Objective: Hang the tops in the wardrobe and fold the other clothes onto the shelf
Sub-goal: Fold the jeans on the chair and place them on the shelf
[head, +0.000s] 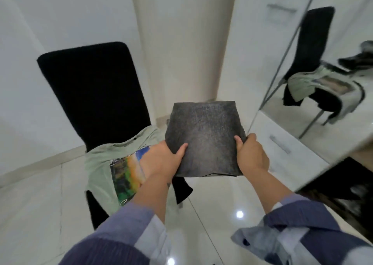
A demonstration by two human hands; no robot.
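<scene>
Head view: the folded dark garment (204,138) sits at frame centre, the left hand (161,159) and right hand (252,155) each pinching a side edge, thumbs on top. Step in hand, judged: carrying it to the shelf; next, lay it flat. Count: one green printed T-shirt (105,163) on one black chair (94,91), centre left.

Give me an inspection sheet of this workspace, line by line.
Surface: glossy white tiled floor; black chair on the left.
Job's things: folded dark grey garment held up in both hands; pale green printed T-shirt draped over the chair seat, dark cloth hanging beneath it.
Clutter: nothing seen.
Hands: left hand and right hand each grip a side of the garment, thumbs on top.
Cables: nothing seen.
Surroundings: white drawer unit on the right, mirror above it reflecting the chair.
</scene>
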